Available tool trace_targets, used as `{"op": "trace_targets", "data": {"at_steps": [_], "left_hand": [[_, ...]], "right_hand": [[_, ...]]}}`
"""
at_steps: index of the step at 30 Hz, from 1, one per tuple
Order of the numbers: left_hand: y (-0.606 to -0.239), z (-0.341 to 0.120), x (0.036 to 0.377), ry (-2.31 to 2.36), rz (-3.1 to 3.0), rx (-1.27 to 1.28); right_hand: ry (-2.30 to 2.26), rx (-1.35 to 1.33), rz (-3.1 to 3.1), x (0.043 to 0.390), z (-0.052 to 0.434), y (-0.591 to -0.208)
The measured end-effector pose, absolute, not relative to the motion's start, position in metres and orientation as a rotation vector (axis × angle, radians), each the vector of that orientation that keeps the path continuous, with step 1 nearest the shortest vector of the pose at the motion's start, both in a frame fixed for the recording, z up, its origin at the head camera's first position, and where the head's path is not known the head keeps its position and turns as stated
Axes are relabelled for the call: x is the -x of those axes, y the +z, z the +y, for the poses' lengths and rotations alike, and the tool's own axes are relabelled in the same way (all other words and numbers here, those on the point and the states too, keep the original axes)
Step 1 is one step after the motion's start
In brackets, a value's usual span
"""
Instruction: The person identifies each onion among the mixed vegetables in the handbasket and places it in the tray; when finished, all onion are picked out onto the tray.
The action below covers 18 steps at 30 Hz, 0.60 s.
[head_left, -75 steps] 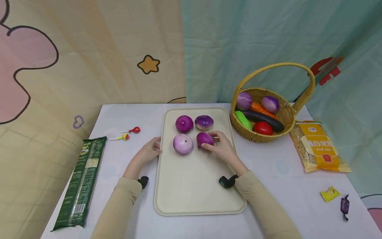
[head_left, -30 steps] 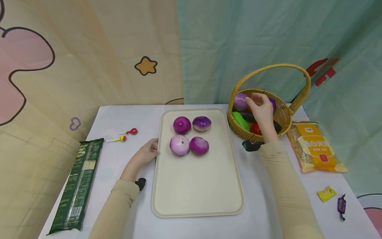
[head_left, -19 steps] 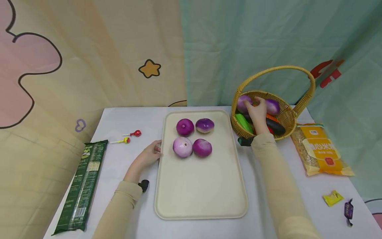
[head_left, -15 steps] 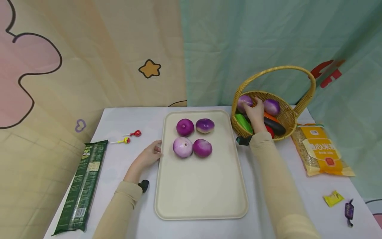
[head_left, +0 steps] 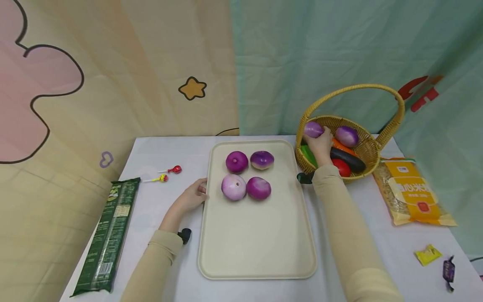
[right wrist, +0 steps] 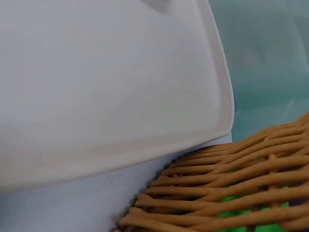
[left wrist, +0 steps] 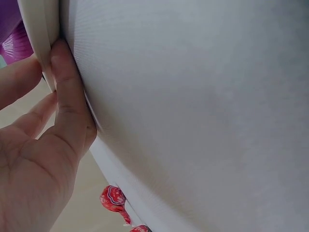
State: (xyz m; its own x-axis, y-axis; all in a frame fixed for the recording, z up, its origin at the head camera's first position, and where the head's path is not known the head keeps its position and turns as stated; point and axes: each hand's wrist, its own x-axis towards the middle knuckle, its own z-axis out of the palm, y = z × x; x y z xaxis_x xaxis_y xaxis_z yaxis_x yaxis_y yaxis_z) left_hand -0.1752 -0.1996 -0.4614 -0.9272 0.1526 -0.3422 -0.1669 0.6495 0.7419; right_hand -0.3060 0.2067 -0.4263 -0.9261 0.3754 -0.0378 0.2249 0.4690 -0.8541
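Gripping tray (head_left: pixel 256 239) with left fingers (left wrist: pixel 70 92), onion (head_left: pixel 313 129) in basket (head_left: pixel 369 146) with right fingers (head_left: pixel 327 133).

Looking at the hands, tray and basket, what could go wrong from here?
1. The right hand holds a light purple vegetable near the handle of the basket; lifting it might catch the handle.
2. The left hand grips the edge of the tray; a tilt could send the four rounded vegetables rolling.
3. The basket sits close beside the tray, so bumping one might jostle the other.
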Motion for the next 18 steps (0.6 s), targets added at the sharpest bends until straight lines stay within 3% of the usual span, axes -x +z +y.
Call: {"op": "trace_targets", "data": {"at_steps": [9,18], "left_hand": [[-0.459,-0.200,0.177,1.153,2.501,0.023],[-0.459,-0.200,0.176,1.171,2.475,0.007]], "right_hand": [[1.678,0.636,-2.394,0.284,0.212,-0.400],[1.691,0.503,-2.453,0.216,0.206,-0.383]]}}
